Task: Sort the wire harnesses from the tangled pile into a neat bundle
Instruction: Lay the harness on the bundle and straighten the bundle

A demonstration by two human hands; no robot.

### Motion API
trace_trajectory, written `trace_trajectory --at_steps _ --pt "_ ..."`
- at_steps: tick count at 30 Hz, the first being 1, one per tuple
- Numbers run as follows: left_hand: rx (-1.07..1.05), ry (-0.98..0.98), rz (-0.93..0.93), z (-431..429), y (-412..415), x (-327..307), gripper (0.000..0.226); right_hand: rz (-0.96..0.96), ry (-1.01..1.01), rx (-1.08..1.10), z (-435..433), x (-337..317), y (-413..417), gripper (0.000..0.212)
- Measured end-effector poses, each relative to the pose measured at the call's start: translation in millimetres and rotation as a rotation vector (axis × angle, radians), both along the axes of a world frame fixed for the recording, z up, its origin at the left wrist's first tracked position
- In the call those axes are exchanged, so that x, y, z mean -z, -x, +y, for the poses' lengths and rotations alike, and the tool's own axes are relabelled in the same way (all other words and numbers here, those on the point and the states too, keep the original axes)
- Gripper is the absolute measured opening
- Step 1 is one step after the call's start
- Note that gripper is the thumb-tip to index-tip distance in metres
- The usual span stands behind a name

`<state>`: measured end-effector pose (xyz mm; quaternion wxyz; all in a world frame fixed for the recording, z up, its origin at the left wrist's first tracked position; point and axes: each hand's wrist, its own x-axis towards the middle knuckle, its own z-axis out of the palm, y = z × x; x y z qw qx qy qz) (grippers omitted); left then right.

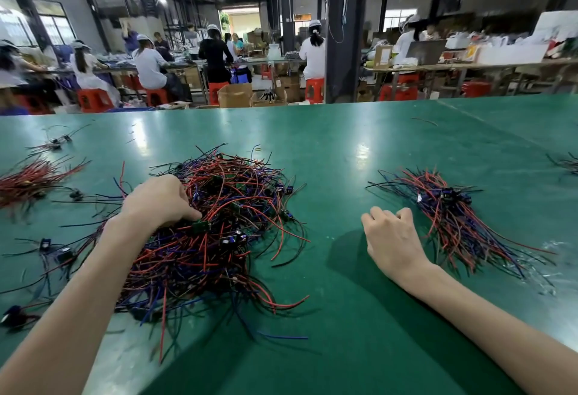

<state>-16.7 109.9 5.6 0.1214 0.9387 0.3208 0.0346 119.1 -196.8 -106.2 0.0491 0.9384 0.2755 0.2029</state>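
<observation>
The left hand lies on the near-left flank of the tangled pile. Its fingers are curled down among the red, blue and black leads, the index tip just at 11 o'clock of a small green circuit board. Whether it has a harness pinched cannot be told, as the thumb is hidden. At 3 o'clock of the pile, well apart from it, the right hand rests on the green table mat, fingers loosely curled and holding nothing.

The sorted bundle lies just at 2 o'clock of that hand, boards together and leads fanning toward 5 o'clock. To do this pick well, I judge it best to grip one harness by its board and lift slowly, with the free hand pinning the heap so snagged leads slide out. It should then be laid parallel on the bundle.

Farther, at 9 o'clock, lies a red wire sheaf. Beyond the table edge, workers sit at benches.
</observation>
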Motion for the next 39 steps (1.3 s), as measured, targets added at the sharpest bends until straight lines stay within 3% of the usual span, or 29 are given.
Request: trace_trajectory --at_steps 7,13,16,21,23,30,32,35,37,39 --pt "-0.083 -0.122 -0.061 -19.7 -6.0 9.3 0.038 0.011 -0.043 0.002 -2.9 3.0 -3.1 0.015" --pt "-0.067 -0.122 -0.052 -28.9 -10.4 7.3 0.028 0.030 -0.057 0.012 -3.4 1.9 -2.9 0.016" --pt "-0.050 -0.124 -0.208 -29.5 -11.3 5.6 0.015 0.040 -0.072 0.006 -3.8 1.3 -2.6 0.015" --pt "-0.064 0.044 -0.631 -17.1 -14.5 -17.0 0.038 0.037 -0.106 0.007 -3.8 1.5 -2.6 0.015" --pt "-0.047 0.047 -0.792 -12.3 -18.1 -33.9 0.037 0.032 -0.114 0.009 -4.0 2.1 -3.3 0.015" --pt "0.245 -0.169 -0.913 -34.1 -22.2 -67.5 0.024 0.041 -0.105 0.025 -3.7 2.5 -3.7 0.014" --pt "0.343 -0.011 -0.927 -54.1 -25.5 -59.6 0.025 0.039 -0.112 0.018 -4.1 2.6 -3.8 0.015" --pt "0.455 0.437 -0.895 -88.6 -31.4 -34.1 0.028 0.033 -0.185 -0.016 -3.9 3.3 -4.3 0.017" --pt "0.492 0.688 -0.867 -112.3 -36.0 -10.9 0.029 0.041 -0.380 -0.103 -3.2 4.2 -4.5 0.016" --pt "0.485 0.917 -0.856 -134.0 -42.8 13.8 0.030 0.204 -0.730 -0.229 -3.4 0.3 -2.3 0.010"
